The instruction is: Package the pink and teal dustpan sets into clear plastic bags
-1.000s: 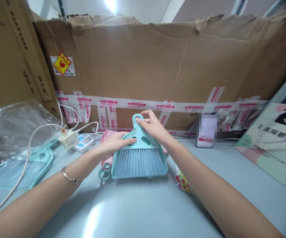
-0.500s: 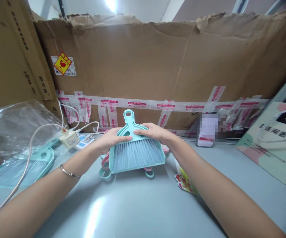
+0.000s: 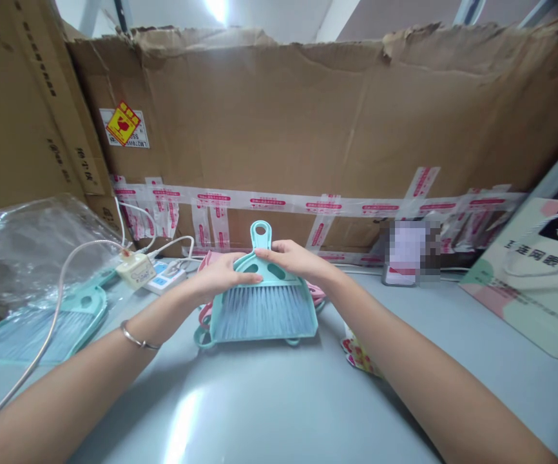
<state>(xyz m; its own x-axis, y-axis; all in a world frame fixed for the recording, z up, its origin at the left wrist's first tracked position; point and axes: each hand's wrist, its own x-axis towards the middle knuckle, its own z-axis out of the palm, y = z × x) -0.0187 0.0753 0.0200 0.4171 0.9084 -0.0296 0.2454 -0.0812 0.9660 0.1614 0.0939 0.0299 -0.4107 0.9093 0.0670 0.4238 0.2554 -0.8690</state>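
Observation:
A teal dustpan (image 3: 216, 322) with a matching hand brush (image 3: 262, 309) nested in it is tilted up in front of me, bristles toward me, handle loop at the top. My left hand (image 3: 225, 277) grips its left shoulder, thumb across the front. My right hand (image 3: 291, 261) holds the right side near the handle's base, its thumb also on the front. The fingers behind the set are hidden. Pink pieces (image 3: 315, 293) and teal loops (image 3: 203, 337) show behind and beneath it, mostly covered.
At left lie another teal dustpan and brush (image 3: 71, 322), clear plastic wrap (image 3: 42, 238), a cable, a charger (image 3: 135, 269) and a power strip (image 3: 165, 277). A phone (image 3: 401, 258) leans at the back. Cardboard boxes (image 3: 279, 129) wall the rear; a printed bag (image 3: 535, 283) stands right.
The dustpan and brush have come down a little, and the handle has shifted slightly right. My right hand has moved up closer to the handle, uncovering the hole on that side.

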